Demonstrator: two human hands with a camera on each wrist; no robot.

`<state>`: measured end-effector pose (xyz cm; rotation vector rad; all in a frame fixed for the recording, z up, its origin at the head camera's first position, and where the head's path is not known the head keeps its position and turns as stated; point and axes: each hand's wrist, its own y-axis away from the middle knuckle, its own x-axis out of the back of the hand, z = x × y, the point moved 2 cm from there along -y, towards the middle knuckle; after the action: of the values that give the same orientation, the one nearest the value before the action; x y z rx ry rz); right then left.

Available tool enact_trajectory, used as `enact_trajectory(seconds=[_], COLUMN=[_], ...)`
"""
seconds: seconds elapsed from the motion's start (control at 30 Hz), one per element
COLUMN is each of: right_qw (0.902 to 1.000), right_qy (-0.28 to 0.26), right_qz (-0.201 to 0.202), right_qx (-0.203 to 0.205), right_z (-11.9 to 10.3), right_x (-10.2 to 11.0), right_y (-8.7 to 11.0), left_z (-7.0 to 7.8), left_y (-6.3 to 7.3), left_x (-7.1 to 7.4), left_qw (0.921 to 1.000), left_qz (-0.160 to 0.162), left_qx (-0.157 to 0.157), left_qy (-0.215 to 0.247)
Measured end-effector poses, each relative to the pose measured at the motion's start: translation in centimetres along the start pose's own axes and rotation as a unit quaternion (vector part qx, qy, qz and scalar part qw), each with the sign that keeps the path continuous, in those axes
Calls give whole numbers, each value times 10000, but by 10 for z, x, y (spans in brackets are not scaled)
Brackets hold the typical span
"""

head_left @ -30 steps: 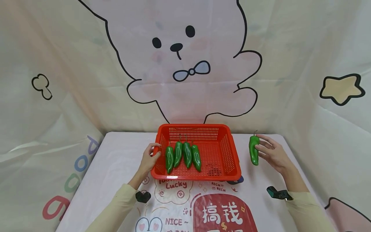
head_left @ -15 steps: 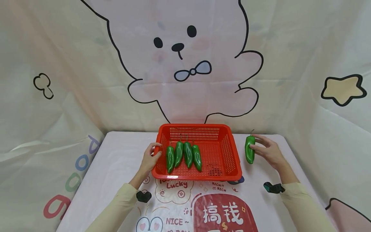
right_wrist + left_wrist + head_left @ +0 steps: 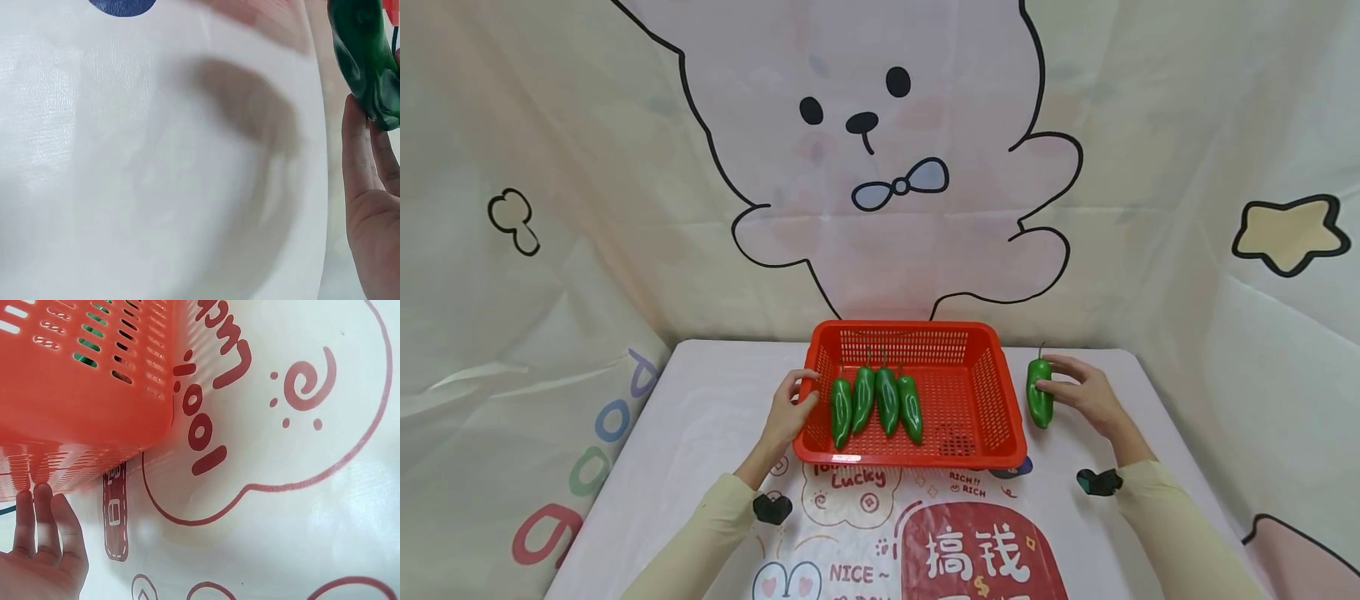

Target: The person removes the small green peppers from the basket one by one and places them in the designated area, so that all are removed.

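Observation:
A green chili pepper (image 3: 1040, 393) is pinched between the thumb and fingers of my right hand (image 3: 1086, 398), upright just to the right of the red plastic basket (image 3: 910, 461). In the right wrist view, my fingers (image 3: 357, 150) touch the glossy green chili pepper (image 3: 369, 56) at its end. My left hand (image 3: 787, 410) grips the basket's left side at the rim. From the left wrist view, its fingertips meet the slotted wall of the red basket (image 3: 81, 412). Inside the basket, several green chili peppers (image 3: 887, 402) lie side by side in the left half, stems toward the back.
A white table cover (image 3: 722, 400) with red printed drawings and lettering lies under the basket. Behind it hangs a cloth backdrop (image 3: 895, 250) with a cartoon bear, and more cloth rises at both sides. A dark wrist device (image 3: 1099, 482) sits by the right sleeve.
My right hand has moved left with the chili pepper, closer to the basket's right side, and slightly lower. The left hand stays at the basket, which has not visibly moved.

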<state>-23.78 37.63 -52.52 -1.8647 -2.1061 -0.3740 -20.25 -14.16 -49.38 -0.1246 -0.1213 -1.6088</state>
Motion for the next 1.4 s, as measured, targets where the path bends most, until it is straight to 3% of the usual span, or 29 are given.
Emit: enact_trajectory(seconds=[0.33,0.57,0.77,1.0,1.27,1.4], right_qw=[9988,9973,9964,9947,9932,9937], right_qy=[143,403,509,696,758,589], right_qz=[-386,-409,-376,-388,-297,-311], right_qx=[-267,-464,-572,-642,-833,-905], right_z=[11,14,14,16,22,26], right_x=[-6,-12,-14,-14,-11,-9], right_y=[-14,-14,-17,-23,-24,-22], left_z=[-3,-38,-36,-34,-4,1], left_y=[0,-18,-21,-23,-9,-6], left_x=[-1,-2,2,3,3,3], left_qw=[9996,9999,9998,9995,9990,9993], left_qz=[-159,58,25,-159,-334,-288], left_qx=[53,34,-23,266,201,156], left_qy=[238,-117,-193,94,203,202])
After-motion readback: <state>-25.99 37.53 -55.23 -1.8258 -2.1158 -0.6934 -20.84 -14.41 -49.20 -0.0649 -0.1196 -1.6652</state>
